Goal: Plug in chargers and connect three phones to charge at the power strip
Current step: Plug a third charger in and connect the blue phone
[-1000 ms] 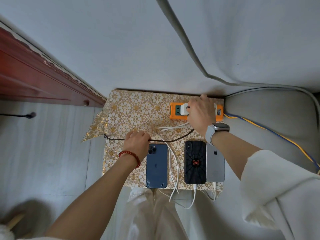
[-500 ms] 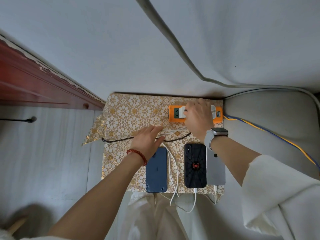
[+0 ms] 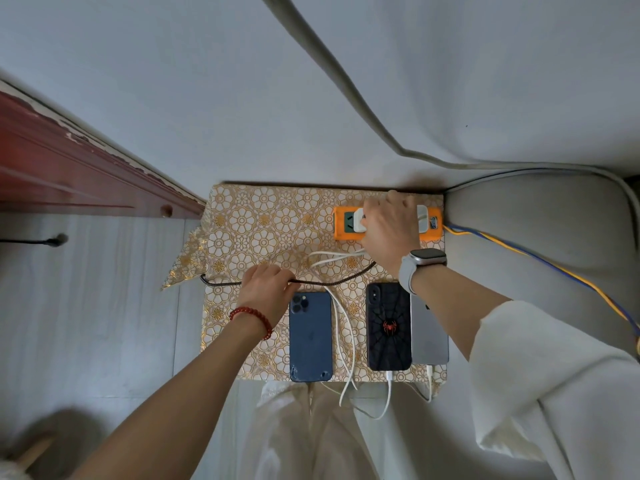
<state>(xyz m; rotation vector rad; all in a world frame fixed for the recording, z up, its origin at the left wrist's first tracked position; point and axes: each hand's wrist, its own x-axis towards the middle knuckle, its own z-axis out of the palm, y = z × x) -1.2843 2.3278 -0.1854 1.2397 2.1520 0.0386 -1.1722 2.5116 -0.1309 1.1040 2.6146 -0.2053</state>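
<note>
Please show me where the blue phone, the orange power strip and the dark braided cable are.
blue phone (image 3: 310, 336), head view, middle of its back.
orange power strip (image 3: 341, 223), head view, left end.
dark braided cable (image 3: 332, 281), head view, middle stretch.

wall: pale grey | floor: light wood-grain | door frame: red-brown

On a small table with a gold flower-patterned cover, three phones lay face down: a blue phone, a black phone with a red spider, and a grey phone touching it. The left hand gripped a dark cord. The right hand curled round a white charger in the orange power strip, white cables trailing off the near edge
</note>
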